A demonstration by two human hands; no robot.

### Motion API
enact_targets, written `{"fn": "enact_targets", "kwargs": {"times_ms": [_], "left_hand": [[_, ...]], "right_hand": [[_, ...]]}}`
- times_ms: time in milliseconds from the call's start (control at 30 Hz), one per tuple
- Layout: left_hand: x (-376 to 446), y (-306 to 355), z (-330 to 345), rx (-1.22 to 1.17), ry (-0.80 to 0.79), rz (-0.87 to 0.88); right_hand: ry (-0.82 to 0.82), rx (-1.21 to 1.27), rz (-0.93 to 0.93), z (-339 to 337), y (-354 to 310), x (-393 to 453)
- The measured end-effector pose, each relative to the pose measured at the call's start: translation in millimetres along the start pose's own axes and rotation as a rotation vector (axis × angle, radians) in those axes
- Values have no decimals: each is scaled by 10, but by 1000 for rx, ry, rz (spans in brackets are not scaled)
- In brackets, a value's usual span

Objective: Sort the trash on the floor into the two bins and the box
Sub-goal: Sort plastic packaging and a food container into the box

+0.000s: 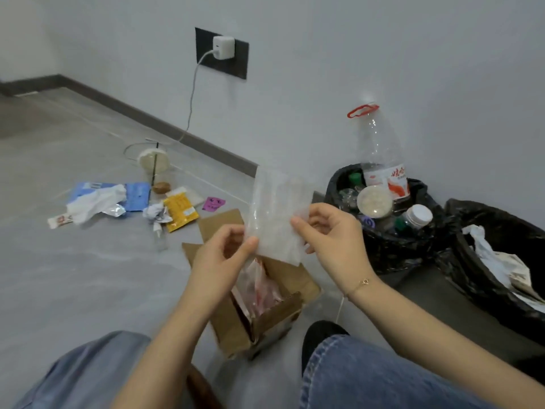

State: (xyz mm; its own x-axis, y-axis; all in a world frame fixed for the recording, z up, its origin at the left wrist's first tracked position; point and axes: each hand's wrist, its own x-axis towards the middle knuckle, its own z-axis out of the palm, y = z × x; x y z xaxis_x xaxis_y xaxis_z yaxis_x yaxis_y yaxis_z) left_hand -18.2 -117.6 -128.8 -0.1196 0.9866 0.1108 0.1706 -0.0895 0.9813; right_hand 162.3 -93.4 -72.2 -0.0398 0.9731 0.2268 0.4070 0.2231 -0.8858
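Knees: blue jeans at the bottom edge, 1 dark shoe [321, 335] between them.
Left hand [219, 261]: pinches the left side of a clear plastic bag [275, 214] with thumb and fingers.
Right hand [327, 234]: pinches the right side of the same bag; a thin bracelet [364, 282] is on the wrist.
Clear plastic bag: held up in the air, right above the box.
Box [236, 329]: brown cardboard, open, on the floor [73, 276], with red and clear wrappers inside.
Bins: 2 with black liners on the right; the left bin [389, 246] holds bottles and a big clear bottle [380, 149], the right bin [483, 261] holds white paper.
Trash pile [126, 202]: wrappers, tissue and a cup lid on the floor, well apart from the box, near the wall.
Wall: a white charger [223, 47] is plugged in.
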Motion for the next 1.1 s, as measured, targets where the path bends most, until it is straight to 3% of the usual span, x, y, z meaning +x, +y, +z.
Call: {"fn": "enact_targets", "kwargs": {"times_ms": [67,133,233,333,533,633,733,1100], "left_hand": [[3,-180,-59,479,-154,131],[-17,-315,-30,810,-356,190],[-103,-429,145,1014,-513,208],[-197,-455,208,1121,-502,208],[-300,-486,134,1227,-505,167],[-315,-537,142,1192,-446,206],[-337,-556,170,1096,-366,250],[-375,-607,224,1001,-224,245]], "right_hand": [[-10,-256,-103,-40,44,57],[-52,-509,-208,-24,65,48],[-109,-671,-304,91,98,-37],[-173,-721,-357,246,180,-92],[-256,-840,-515,472,288,-148],[-174,-808,-598,458,251,-156],[-257,-944,-677,483,316,-201],[-674,-1183,-189,805,158,95]]}}
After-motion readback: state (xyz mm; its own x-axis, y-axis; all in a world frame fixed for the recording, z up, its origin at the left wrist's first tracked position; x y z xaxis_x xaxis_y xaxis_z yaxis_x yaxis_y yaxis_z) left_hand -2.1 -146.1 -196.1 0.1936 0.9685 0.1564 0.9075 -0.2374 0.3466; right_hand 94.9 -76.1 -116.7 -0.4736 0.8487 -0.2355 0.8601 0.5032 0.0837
